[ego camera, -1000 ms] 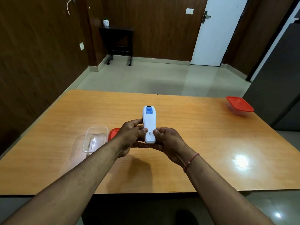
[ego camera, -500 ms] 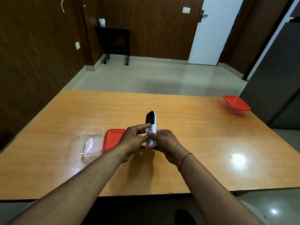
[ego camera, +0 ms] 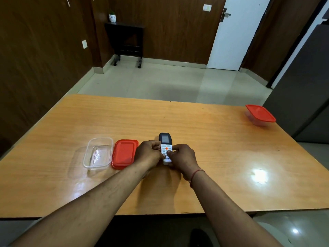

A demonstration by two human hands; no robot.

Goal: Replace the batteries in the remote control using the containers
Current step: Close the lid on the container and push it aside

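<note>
A white remote control (ego camera: 165,143) with a dark display end lies button side up, low over the middle of the wooden table (ego camera: 222,145). My left hand (ego camera: 148,155) grips its left side and my right hand (ego camera: 183,157) grips its right side, thumbs on the keypad. An open clear container (ego camera: 98,152) stands to the left with its red lid (ego camera: 124,153) lying beside it. A second container with a red lid on (ego camera: 260,114) stands at the far right corner. No batteries are visible.
The table's near edge runs just below my forearms. A dark cabinet (ego camera: 302,97) stands close to the table's right side. Tiled floor, a small black stand (ego camera: 127,41) and a white door (ego camera: 236,32) lie beyond the table.
The remote was back side up, then on edge, and now faces button side up. Both hands have lowered it toward the table.
</note>
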